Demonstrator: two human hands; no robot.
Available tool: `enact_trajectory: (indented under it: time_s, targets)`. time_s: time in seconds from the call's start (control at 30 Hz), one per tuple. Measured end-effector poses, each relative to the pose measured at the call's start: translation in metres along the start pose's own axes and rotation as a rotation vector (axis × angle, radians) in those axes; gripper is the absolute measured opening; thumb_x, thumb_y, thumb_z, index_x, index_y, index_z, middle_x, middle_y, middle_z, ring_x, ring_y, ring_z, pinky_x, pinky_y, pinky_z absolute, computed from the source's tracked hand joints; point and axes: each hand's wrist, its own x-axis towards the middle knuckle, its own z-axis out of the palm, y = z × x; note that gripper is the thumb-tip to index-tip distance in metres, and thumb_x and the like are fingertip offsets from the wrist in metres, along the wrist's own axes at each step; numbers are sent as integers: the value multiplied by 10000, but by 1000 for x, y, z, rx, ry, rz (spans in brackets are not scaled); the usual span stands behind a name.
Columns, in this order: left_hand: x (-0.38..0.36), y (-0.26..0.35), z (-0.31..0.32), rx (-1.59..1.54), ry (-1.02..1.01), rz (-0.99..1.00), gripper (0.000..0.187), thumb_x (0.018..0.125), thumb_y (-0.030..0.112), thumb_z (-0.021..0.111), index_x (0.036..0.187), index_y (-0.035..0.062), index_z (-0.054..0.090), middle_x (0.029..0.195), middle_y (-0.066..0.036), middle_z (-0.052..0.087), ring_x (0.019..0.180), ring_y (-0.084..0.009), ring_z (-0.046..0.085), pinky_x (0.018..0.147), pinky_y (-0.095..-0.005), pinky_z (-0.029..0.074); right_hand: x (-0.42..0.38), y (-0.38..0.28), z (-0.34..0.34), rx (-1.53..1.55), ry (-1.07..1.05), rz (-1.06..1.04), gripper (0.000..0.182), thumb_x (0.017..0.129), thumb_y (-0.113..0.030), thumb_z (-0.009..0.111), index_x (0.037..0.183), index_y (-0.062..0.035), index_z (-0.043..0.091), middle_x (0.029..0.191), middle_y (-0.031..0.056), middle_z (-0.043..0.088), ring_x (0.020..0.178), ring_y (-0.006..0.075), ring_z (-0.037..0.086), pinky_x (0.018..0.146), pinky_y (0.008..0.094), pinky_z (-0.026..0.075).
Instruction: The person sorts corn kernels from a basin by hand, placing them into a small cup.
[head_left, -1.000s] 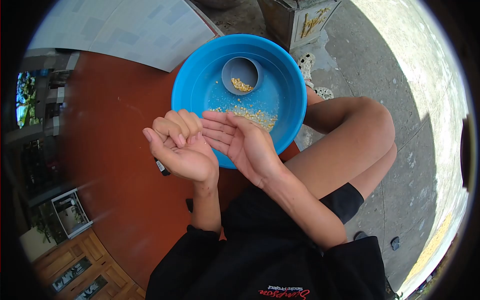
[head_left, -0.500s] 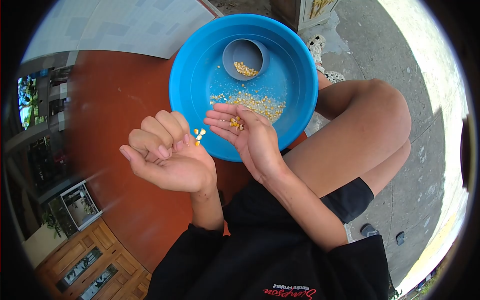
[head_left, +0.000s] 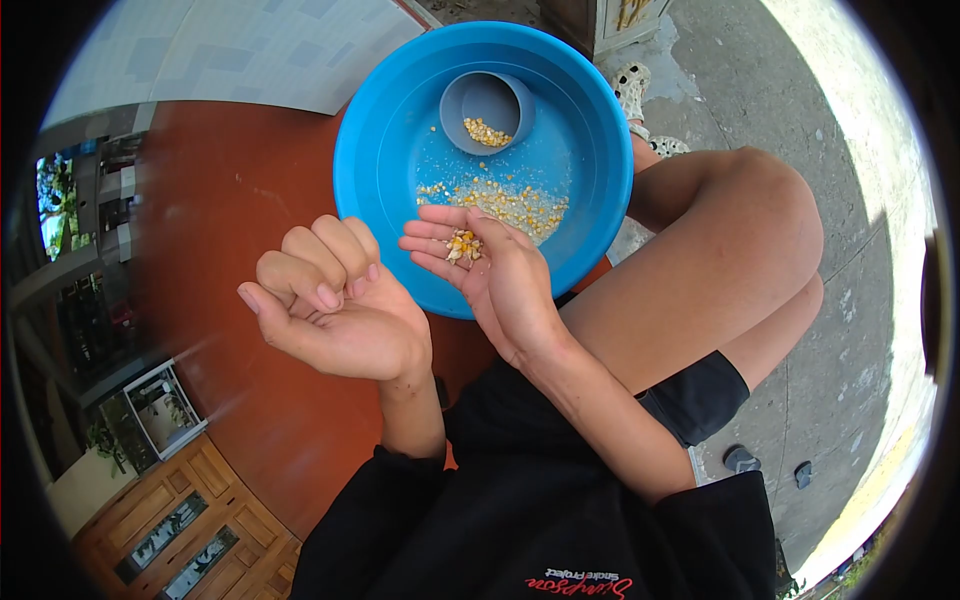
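My left hand (head_left: 340,300) is palm up at the left, beside the blue basin's rim. Its fingers curl in toward the palm and the thumb sticks out; any contents are hidden by the fingers. My right hand (head_left: 495,265) is cupped over the near edge of the basin, fingers stretched toward my left hand. A small heap of yellow and white corn kernels (head_left: 463,246) rests on its fingers. Below and beyond it, the blue basin (head_left: 385,120) holds scattered corn kernels (head_left: 515,208) and pale bits. Inside the basin a grey bowl (head_left: 453,103) lies tipped, with more kernels (head_left: 487,132) in it.
My bare legs (head_left: 700,250) are bent at the basin's right. A red floor (head_left: 230,230) spreads to the left, grey concrete (head_left: 790,350) to the right. A foot in a white clog (head_left: 631,90) is beyond my knee. Slippers (head_left: 741,459) lie at lower right.
Kernels seen beside the left hand's edge are gone from there, and the heap on the right hand has grown. Both hands stay nearly in place; the right has shifted slightly left.
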Motion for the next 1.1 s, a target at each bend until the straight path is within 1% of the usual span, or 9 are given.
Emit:
enact_trajectory:
  time_s: [0.4, 0.5, 0.6, 0.7, 0.73, 0.83, 0.97, 1.07, 1.1]
  targets:
    - [-9, -14, -9, 114, -19, 21, 593, 1206, 413, 227, 756, 128, 488, 612, -11, 427, 536, -139, 434, 521, -294, 375, -2, -2, 0, 20, 6, -13, 485, 1188, -219, 328, 1374, 135, 603, 1283, 272, 702, 1229, 349, 708, 1122, 456, 567]
    - [-15, -16, -27, 176, -35, -18, 524, 1200, 390, 292, 846, 113, 561, 628, -3, 410, 604, -151, 415, 619, -317, 368, -2, -3, 1, 9, 22, -33, 486, 1189, -223, 329, 1374, 134, 603, 1281, 274, 702, 1228, 352, 709, 1119, 460, 568]
    - [-18, -26, -45, 448, 38, -136, 317, 1169, 236, 390, 1059, 57, 628, 807, -67, 646, 878, -234, 673, 879, -383, 518, 0, -2, 0, -7, 24, -59, 489, 1191, -230, 331, 1375, 132, 602, 1280, 274, 702, 1219, 350, 714, 1113, 461, 571]
    - [-22, -42, -46, 744, -51, -233, 301, 1049, -11, 437, 1295, 7, 609, 1422, -254, 675, 1435, -388, 580, 1232, -518, 395, -2, -3, 0, -29, 29, -93, 492, 1192, -238, 333, 1377, 130, 602, 1270, 269, 707, 1198, 342, 723, 1105, 461, 573]
    - [-21, -38, -57, 891, -205, -334, 551, 914, -133, 458, 1417, 38, 605, 1735, -269, 374, 1662, -414, 267, 1334, -563, 212, -2, -4, 0, -45, 33, -106, 493, 1192, -239, 332, 1378, 129, 602, 1265, 267, 709, 1189, 338, 726, 1101, 462, 575]
    - [-31, -38, -57, 1142, -340, -323, 662, 906, -119, 473, 1527, 87, 575, 1734, -261, 373, 1653, -404, 290, 1327, -550, 246, -3, -9, 5, -104, 41, -156, 497, 1193, -242, 330, 1377, 129, 604, 1248, 261, 715, 1167, 325, 732, 1093, 458, 577]
    - [-33, -40, -50, 363, -174, -555, 497, 1131, 171, 395, 1593, 30, 512, 1741, -217, 389, 1635, -376, 340, 1317, -497, 298, -5, -22, 20, -274, 9, -318, 499, 1193, -239, 334, 1364, 137, 615, 1235, 256, 719, 1157, 307, 732, 1084, 446, 579]
    - [-32, -44, -29, -608, -54, -905, 604, 1188, 369, 259, 1622, 3, 466, 1746, -204, 382, 1620, -350, 367, 1303, -485, 339, -5, -30, 36, -567, -97, -427, 494, 1201, -259, 367, 1317, 103, 684, 1214, 208, 748, 1142, 273, 730, 1063, 400, 566]
    - [-32, -44, -20, -738, -12, -895, 607, 1190, 366, 254, 1635, 0, 443, 1745, -203, 384, 1621, -350, 365, 1310, -489, 333, -5, -33, 40, -680, -135, -456, 486, 1203, -260, 377, 1301, 83, 708, 1205, 186, 759, 1130, 259, 732, 1048, 385, 564]
